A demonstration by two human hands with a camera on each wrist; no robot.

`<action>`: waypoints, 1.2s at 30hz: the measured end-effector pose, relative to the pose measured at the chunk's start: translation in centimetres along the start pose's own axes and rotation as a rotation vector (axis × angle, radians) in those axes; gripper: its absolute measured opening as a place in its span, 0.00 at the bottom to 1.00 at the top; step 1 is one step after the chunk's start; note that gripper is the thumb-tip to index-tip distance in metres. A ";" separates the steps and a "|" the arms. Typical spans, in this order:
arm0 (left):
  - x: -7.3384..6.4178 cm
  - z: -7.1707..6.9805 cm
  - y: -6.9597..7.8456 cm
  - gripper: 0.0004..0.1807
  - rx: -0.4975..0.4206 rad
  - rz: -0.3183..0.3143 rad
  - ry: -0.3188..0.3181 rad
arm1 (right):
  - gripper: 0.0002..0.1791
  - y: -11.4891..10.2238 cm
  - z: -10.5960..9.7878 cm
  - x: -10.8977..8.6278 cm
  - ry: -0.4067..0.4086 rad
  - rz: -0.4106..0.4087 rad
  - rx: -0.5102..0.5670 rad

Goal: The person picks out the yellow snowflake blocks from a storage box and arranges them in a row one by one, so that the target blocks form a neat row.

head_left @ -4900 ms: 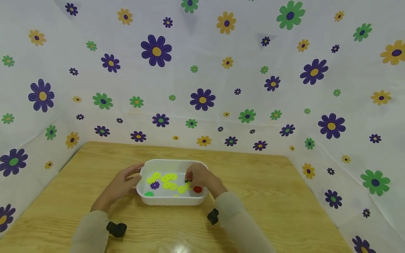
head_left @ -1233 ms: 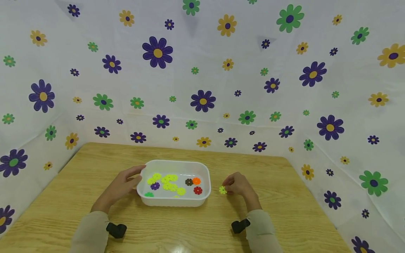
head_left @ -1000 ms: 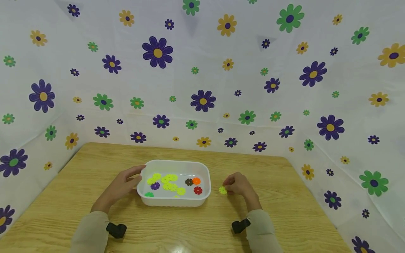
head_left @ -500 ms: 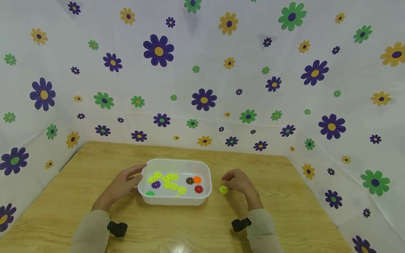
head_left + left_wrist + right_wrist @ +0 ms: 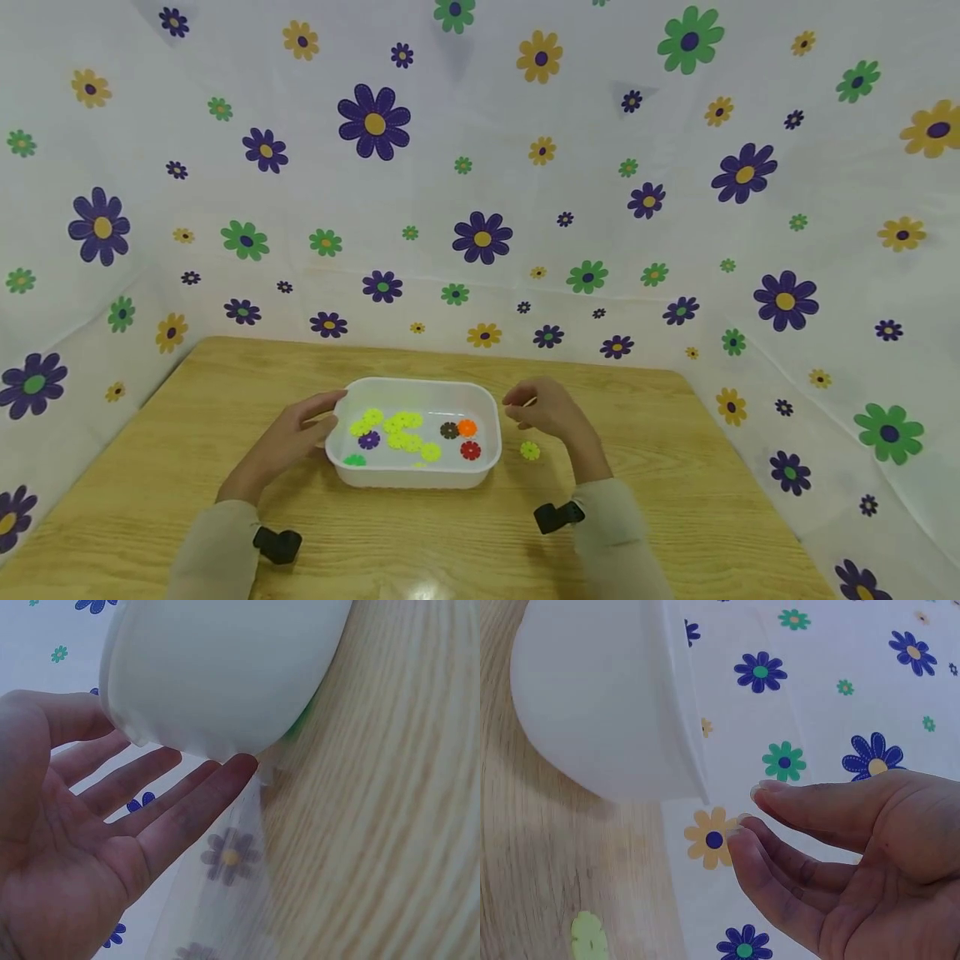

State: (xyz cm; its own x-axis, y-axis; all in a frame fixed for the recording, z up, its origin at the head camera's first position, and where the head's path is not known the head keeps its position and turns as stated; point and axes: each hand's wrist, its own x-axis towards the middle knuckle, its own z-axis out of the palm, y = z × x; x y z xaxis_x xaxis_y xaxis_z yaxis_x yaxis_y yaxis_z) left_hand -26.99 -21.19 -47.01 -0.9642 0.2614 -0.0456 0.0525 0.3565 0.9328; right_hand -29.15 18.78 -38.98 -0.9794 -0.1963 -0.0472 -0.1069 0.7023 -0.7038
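A white plastic basin holds several small notched, flower-shaped plastic discs: yellow discs, a purple disc, a green disc, a brown disc, an orange disc and a red disc. My left hand rests at the basin's left end, its fairly straight fingers reaching along the wall in the left wrist view. A single yellow disc lies on the table right of the basin. Above it, near the basin's right rim, my right hand has loosely bent fingers with a gap to the thumb and nothing between.
The wooden table ends at a white flower-printed cloth, which stands behind it and along both sides. Each sleeved forearm carries a black wrist camera, the left camera and the right camera.
My right hand took a yellow disc out of the basin, set it on the table to the right, let go of it, and has moved up and back toward the basin. My left hand stays put.
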 end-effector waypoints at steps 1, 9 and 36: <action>0.0 0.0 -0.1 0.31 -0.002 -0.001 0.002 | 0.08 -0.3 0.1 0.1 -0.003 -0.010 -0.004; -0.1 0.0 -0.2 0.32 0.000 0.020 -0.004 | 0.08 -2.5 1.9 1.2 -0.045 -0.056 0.006; -0.5 0.3 0.5 0.31 0.012 0.030 0.006 | 0.06 -4.2 9.2 3.7 -0.237 -0.096 -0.089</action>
State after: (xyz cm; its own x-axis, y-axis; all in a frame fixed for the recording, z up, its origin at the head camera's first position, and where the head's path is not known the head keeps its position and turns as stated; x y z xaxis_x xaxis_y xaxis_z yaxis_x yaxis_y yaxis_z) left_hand -26.40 -20.88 -46.59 -0.9636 0.2668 -0.0161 0.0839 0.3590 0.9295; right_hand -30.70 8.79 -42.73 -0.8975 -0.4128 -0.1552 -0.2226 0.7278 -0.6486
